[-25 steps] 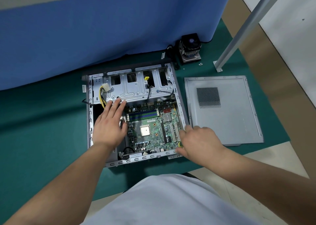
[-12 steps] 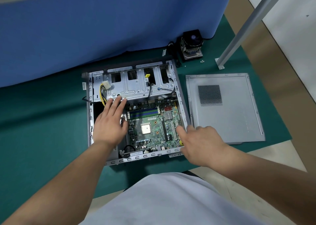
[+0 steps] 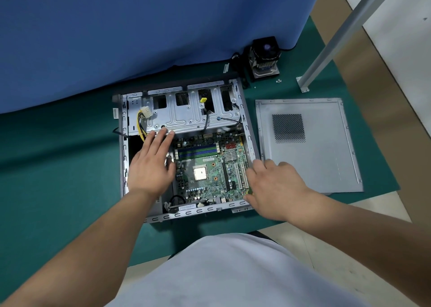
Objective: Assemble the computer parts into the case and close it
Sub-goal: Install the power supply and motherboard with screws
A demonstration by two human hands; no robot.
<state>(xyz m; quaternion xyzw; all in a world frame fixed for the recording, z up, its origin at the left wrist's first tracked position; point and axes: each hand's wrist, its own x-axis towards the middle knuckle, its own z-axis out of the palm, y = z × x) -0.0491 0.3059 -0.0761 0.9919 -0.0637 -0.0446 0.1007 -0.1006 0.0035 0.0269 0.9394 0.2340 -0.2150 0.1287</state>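
A: Where is the case (image 3: 184, 153) lying?

B: Flat and open on the green surface (image 3: 58, 178), with the motherboard (image 3: 210, 167) inside it. The grey side panel (image 3: 307, 146) lies just right of the case, and the cooler fan (image 3: 264, 58) stands beyond the case's far right corner.

A: And the left hand (image 3: 150, 164)?

B: Flat over the case's left part, fingers (image 3: 161, 139) straight and slightly spread, their tips touching the metal drive cage (image 3: 186, 118).

A: The right hand (image 3: 274, 188)?

B: At the case's near right corner, fingers curled on something small and yellow-green; I cannot tell what it is.
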